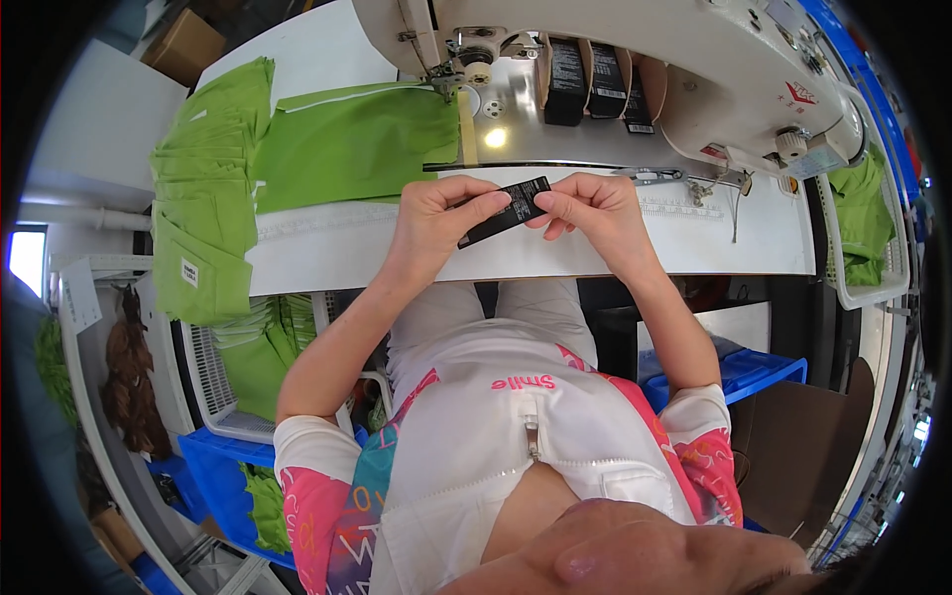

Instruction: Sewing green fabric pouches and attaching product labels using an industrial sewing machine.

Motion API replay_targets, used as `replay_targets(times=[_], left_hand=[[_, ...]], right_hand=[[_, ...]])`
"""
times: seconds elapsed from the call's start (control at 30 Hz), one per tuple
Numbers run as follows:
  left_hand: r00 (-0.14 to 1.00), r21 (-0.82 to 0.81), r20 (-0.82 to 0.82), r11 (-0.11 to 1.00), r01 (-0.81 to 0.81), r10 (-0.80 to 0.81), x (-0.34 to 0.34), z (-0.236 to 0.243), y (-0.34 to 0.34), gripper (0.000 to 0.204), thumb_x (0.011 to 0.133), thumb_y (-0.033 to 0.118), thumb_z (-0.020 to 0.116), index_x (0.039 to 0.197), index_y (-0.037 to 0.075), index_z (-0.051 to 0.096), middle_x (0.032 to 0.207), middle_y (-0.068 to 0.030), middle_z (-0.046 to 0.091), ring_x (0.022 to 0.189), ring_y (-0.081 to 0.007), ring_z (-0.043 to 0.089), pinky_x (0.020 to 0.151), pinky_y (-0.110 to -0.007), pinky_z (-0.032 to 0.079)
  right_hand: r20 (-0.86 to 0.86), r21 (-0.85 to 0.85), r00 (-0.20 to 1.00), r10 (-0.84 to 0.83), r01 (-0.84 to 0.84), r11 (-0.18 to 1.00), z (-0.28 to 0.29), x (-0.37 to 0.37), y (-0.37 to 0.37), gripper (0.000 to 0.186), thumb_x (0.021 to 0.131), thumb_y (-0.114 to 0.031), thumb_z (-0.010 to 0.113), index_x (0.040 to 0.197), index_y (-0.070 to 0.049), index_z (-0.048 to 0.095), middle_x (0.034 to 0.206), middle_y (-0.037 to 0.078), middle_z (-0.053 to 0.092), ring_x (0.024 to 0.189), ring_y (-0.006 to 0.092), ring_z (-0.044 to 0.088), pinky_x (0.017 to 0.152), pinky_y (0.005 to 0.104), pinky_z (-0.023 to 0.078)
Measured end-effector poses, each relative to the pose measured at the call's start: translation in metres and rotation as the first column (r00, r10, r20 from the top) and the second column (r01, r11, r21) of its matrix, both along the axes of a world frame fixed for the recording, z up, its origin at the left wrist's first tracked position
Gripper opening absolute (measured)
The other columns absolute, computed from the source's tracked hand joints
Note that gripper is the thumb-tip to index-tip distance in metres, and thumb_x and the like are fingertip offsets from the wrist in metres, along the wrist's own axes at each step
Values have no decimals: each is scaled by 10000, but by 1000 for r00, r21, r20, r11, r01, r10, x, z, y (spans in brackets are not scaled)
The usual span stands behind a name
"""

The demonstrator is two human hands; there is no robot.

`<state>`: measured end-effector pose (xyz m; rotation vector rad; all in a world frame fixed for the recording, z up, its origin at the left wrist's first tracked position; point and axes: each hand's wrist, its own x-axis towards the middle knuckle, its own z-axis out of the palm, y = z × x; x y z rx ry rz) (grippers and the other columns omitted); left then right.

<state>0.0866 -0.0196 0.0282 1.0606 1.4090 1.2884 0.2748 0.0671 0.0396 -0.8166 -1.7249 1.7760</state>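
My left hand point(438, 213) and my right hand point(592, 210) grip opposite ends of a small black card-like label point(518, 208) with pale print, above the white work surface point(367, 256). The sewing machine point(620, 30) stands behind my hands, its needle area at the upper middle. A flat green cloth piece point(337, 149) lies to the left of the needle on the table. Black printed bundles point(563, 79) stand on the metal machine bed.
A stack of green pieces point(198, 238) lies on the table's left. Baskets of green cloth stand below left point(203, 387) and at right point(873, 293). Blue crates sit low left point(208, 466) and right point(754, 367). A ruler strip point(307, 223) runs along the table.
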Motion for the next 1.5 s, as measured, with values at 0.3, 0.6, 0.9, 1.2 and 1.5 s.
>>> replay_targets(times=[0.3, 0.6, 0.9, 1.2, 1.5], left_hand=[[970, 49, -88, 974, -221, 225, -78, 6, -22, 101, 808, 67, 686, 881, 0, 706, 707, 10, 642, 596, -24, 521, 535, -166, 408], [949, 2, -209, 971, -240, 235, -123, -13, -54, 84, 798, 59, 697, 860, 4, 710, 713, 13, 648, 618, -29, 525, 557, -170, 413], [956, -43, -291, 999, 25, -37, -108, -6, -54, 107, 790, 48, 681, 873, -17, 698, 777, -54, 694, 691, -73, 594, 645, -209, 469], [946, -69, -270, 983, 170, -182, -97, -9, -39, 88, 786, 25, 676, 863, -11, 700, 796, -73, 696, 713, -84, 611, 654, -220, 477], [933, -30, -298, 979, 200, -200, -95, -12, -37, 117, 802, 72, 673, 876, -18, 685, 772, -96, 690, 675, -105, 619, 646, -237, 487]], right_hand=[[202, 340, 971, -129, 54, 939, -10, -22, 12, 158, 868, -97, 620, 969, 14, 670, 838, 75, 688, 713, 81, 599, 626, 238, 476], [328, 915, 930, -166, -269, 301, -21, -104, 28, 84, 791, -69, 638, 847, -24, 681, 823, 101, 631, 639, 274, 597, 589, 325, 489], [387, 355, 919, 71, -219, 909, -24, -118, 65, 86, 817, -73, 627, 817, 0, 673, 699, 75, 640, 586, 167, 597, 549, 256, 465], [320, 926, 945, -66, -298, 232, -33, -127, 49, 84, 783, -75, 639, 847, -23, 646, 730, 68, 604, 601, 207, 570, 600, 285, 477], [322, 822, 946, 28, -294, 488, -38, -140, 63, 57, 793, -90, 624, 815, -38, 612, 696, 93, 578, 573, 231, 569, 539, 327, 448]])
